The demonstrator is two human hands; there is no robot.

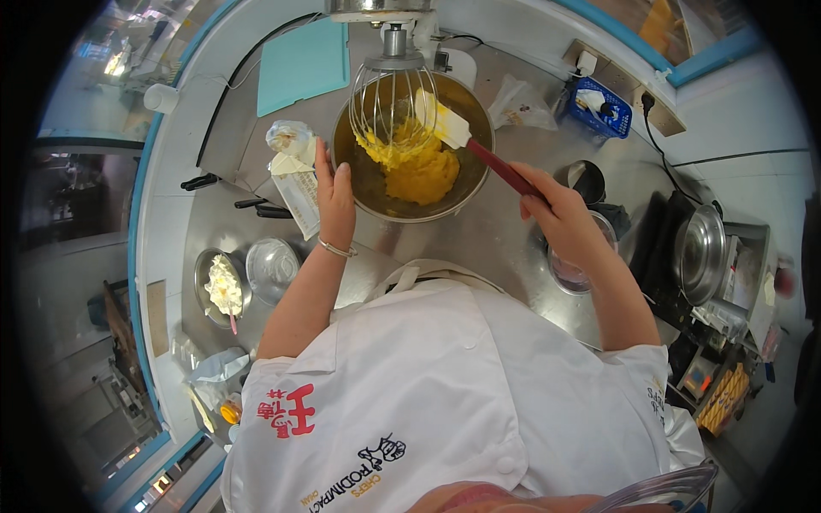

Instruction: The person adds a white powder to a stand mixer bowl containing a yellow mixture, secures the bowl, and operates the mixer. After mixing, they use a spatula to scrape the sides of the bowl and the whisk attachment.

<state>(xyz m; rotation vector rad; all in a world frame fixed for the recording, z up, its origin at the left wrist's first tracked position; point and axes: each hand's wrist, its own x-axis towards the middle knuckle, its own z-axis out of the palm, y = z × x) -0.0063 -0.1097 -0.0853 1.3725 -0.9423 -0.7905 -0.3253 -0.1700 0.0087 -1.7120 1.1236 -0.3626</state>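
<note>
A metal mixing bowl [476, 175] holds a thick yellow mixture [419, 175]. Into it hangs the wire whisk [382, 90] of a stand mixer [380, 7], with mixture clinging to its lower wires. My right hand [560, 214] is closed around the dark red handle of a spatula [496, 162]. The spatula's white blade, smeared with yellow, reaches over the bowl against the whisk. On the bowl's left side, my left hand [336, 201] rests against the outer wall with its fingers stretched out. Its far fingers are partly hidden behind one another.
An opened white packet [298, 192] lies left of my left hand, near a turquoise board [304, 67]. Bowls stand at the left, one with a pale creamy mass [224, 286]. To the right are a blue basket [601, 107], a clear plastic bag [522, 104] and metal pans [699, 254].
</note>
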